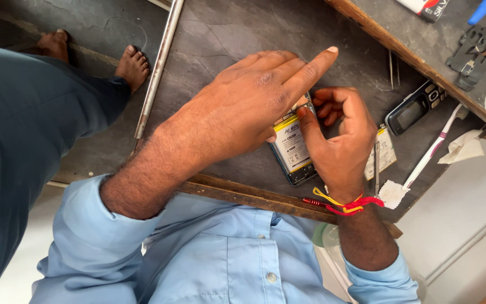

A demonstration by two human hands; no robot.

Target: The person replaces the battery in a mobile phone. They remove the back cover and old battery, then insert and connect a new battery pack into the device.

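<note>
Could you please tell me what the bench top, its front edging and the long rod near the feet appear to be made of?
The bench top looks like dark stone or slate: matt grey, mottled, with faint scratches. Its front edging seems to be wood, brown with visible grain and worn corners. The long rod appears to be metal, since it is silvery and shows a bright sheen along its length.

bench [226, 34]: matt dark top, rough wooden edge | battery [291, 147]: glossy label | rod [158, 67]: smooth shiny metal | shirt [215, 253]: soft blue cloth | keypad phone [414, 108]: glossy plastic

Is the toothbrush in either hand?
No. The toothbrush lies on the table, right of both hands on the phone.
</note>
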